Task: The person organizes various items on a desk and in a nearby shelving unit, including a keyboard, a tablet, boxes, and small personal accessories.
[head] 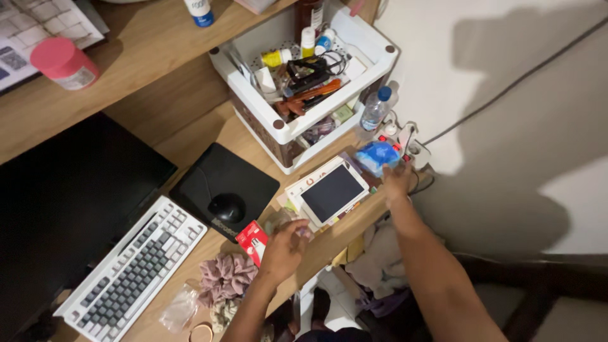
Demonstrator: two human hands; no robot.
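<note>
My right hand [397, 179] reaches out to the right end of the wooden desk [190, 136] and holds a blue plastic packet [377, 156] just in front of a white power strip [405, 142]. My left hand [284, 250] rests at the desk's front edge, its fingers closed on a small crumpled clear wrapper [283, 219]. A red and white card pack [253, 241] lies just left of that hand. A white-framed tablet [332, 192] sits between my two hands on top of some papers.
A white storage crate [288, 130] full of bottles and tools stands behind the tablet, a water bottle [374, 109] beside it. A black mouse [227, 207] on its pad, a white keyboard [134, 268], a dark monitor [63, 202], scrunchies [225, 278] and a pink-lidded jar [64, 63] fill the left.
</note>
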